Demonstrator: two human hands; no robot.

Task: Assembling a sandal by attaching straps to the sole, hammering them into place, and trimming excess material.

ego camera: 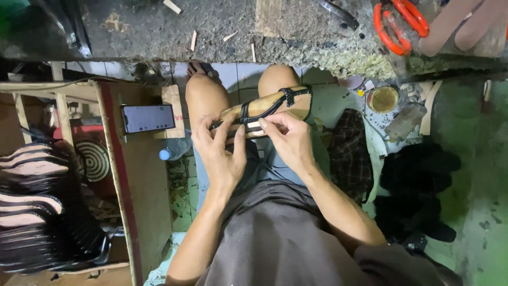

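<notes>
Head view, last: I see a wooden last (267, 108) lying across the knees, toe end toward the right knee, with black straps (275, 103) stretched over it.
Left hand: my left hand (219, 151) is closed on the near end of the last, thumb and fingers pinching a strap against the wood.
Right hand: my right hand (288, 137) is pinched on a strap at the middle of the last, fingertips together.
Risk, slip: I judge the last could roll off the knees, since only the two pinches and the thighs steady it.
Risk, strap: I judge a strap could shift out of line if one pinch loosens while the other pulls.
Head view, surroundings: scissors (399, 24) with orange handles lie on the bench (159, 32) above; a phone (148, 117) stands on the left, near a stack of soles (37, 212); a tin (382, 99) sits on the floor to the right.
</notes>
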